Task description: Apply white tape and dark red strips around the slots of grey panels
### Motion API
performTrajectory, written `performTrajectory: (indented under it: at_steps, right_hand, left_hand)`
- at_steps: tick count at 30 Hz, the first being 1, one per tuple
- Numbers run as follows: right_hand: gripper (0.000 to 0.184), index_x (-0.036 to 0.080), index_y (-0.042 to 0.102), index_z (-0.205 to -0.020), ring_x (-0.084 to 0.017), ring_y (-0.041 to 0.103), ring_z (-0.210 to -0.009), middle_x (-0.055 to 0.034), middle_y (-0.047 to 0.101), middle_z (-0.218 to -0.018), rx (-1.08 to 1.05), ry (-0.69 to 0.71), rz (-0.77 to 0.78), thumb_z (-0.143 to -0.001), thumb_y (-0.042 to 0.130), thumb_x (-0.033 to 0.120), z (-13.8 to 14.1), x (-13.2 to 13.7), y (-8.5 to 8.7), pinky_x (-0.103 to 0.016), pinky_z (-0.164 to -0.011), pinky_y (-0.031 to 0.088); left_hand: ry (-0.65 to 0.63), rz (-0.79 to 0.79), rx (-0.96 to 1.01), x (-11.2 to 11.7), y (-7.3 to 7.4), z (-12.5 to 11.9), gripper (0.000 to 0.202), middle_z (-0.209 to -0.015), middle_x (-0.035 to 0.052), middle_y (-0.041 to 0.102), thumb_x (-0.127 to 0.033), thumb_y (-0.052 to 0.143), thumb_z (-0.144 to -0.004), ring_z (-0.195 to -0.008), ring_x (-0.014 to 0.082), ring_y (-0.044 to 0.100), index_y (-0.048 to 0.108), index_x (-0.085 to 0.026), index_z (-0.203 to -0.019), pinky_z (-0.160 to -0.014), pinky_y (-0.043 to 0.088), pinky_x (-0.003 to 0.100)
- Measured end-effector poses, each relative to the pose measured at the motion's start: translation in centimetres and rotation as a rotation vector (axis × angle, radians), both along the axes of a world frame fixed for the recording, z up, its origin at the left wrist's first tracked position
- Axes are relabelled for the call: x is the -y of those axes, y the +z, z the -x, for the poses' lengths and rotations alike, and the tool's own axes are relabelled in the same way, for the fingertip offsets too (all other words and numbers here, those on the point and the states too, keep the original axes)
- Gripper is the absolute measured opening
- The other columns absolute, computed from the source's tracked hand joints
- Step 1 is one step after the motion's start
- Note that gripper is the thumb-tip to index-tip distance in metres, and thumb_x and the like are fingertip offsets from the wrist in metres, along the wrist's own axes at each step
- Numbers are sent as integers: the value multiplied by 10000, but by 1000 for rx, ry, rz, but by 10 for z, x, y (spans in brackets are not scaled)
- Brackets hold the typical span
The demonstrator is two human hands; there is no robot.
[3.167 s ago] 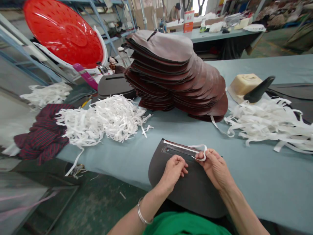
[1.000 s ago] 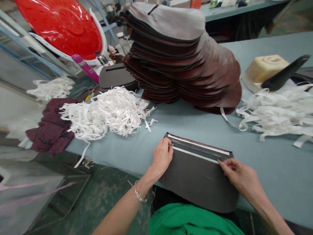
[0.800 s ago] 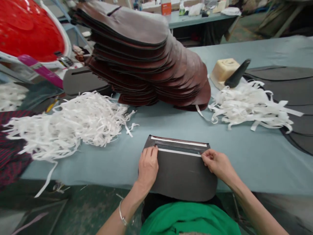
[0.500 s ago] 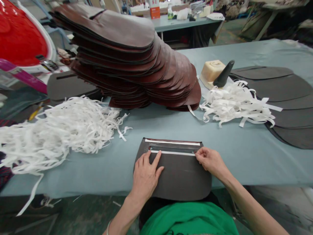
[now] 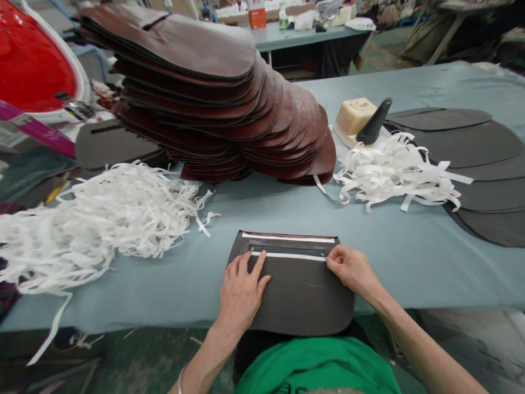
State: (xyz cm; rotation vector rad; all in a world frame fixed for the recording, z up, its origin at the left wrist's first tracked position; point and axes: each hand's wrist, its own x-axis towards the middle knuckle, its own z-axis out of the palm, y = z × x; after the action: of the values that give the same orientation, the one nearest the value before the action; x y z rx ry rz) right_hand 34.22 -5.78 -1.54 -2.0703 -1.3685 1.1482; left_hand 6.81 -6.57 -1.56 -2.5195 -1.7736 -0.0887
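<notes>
"How do we hold the narrow white strip (image 5: 293,256)?"

"Left hand (image 5: 243,287) spread flat by its left end, right hand (image 5: 349,268) pinching the other, along the near side of the slot (image 5: 289,250) in our rounded dark-grey panel (image 5: 303,298), at the blue-grey worktop (image 5: 414,273)'s near edge. We'd best keep it straight and taut."

"And in our way?"

"Our left hand partly covers it; the tall brown leather-like stack (image 5: 225,117) stands farther back."

Your hands (image 5: 241,290), two; panel (image 5: 303,301) under them, one; tapes (image 5: 288,237) on it, two; tape heaps (image 5: 110,219) before you, two; brown stack (image 5: 229,112), one; cream block (image 5: 355,114), one; black cone (image 5: 373,126), one; orange box (image 5: 257,18), one; bracelet (image 5: 180,380) on your left wrist, one.
</notes>
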Motion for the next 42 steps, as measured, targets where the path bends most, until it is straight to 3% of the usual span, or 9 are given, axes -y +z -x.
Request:
performTrajectory:
  at_steps: [3,8,13,17,27,31,35,39,42]
  right_hand:
    - [144,204,482,-650,-65,373,-357,74,433,-426,-226,-45,82,-691,537,331,-3,-2,4,-199,-393,242]
    - [221,183,490,-683,-53,382,-422,66,459,-464,-533,39,123,-729,564,386,-7,-2,16,-191,-443,262]
    - [212,205,446,-650,-52,349,-353,93,389,-416,-350,-35,78,-700,567,372,-1,-2,6,-193,-378,225]
    - [134,209,464,-651,-62,393,-340,81,427,-431,-210,-52,58,-688,540,313,3,0,-3,-190,-346,254]
    - [81,210,486,-654,-79,458,-337,61,483,-448,-20,-10,81,-718,494,259,5,0,-5,-196,-362,289]
    - [80,210,501,-699,-97,499,-432,37,529,-506,245,117,11,-763,479,252,7,1,4,-213,-454,318]
    - [161,207,564,-894,-132,549,-624,-26,614,-783,530,364,-243,-841,412,199,22,2,12,-239,-536,342]
    - [330,199,565,-1128,-158,553,-833,-78,570,-987,480,683,-561,-872,371,126,45,-5,9,-256,-683,421]
    - [241,168,617,-996,-160,534,-783,-70,560,-885,479,739,-638,-876,410,142,57,-15,5,-271,-698,431]
  left_hand:
    - [-13,-6,12,-3,-1,4,513,-1258,109,490,-362,500,-885,-1154,292,440,390,-300,-1382,-959,412,455]
    - [-43,-3,39,-8,-1,11,547,-1283,104,483,-354,501,-884,-1169,279,436,359,-255,-1403,-998,396,439]
    - [-53,-4,20,-7,-2,11,553,-1290,108,475,-354,517,-875,-1173,274,434,360,-278,-1400,-998,401,445]
    - [-56,-3,-3,-6,-2,10,518,-1292,117,466,-344,521,-873,-1180,284,431,398,-310,-1375,-988,407,460]
    - [-36,1,12,-2,-1,7,505,-1314,121,446,-345,503,-882,-1208,297,404,403,-303,-1375,-1004,386,478]
    - [-31,-4,26,-2,-2,6,508,-1321,118,437,-340,507,-881,-1213,297,401,398,-308,-1376,-1010,379,480]
    - [-32,-3,51,-7,0,8,501,-1322,111,432,-340,518,-875,-1223,294,396,411,-304,-1363,-1017,373,485]
    - [-62,10,122,-19,3,15,486,-1341,99,422,-339,525,-874,-1249,281,376,420,-288,-1346,-1033,363,478]
    - [-43,16,262,-28,2,24,382,-1287,85,469,-303,485,-899,-1210,237,414,475,-261,-1279,-1034,373,437]
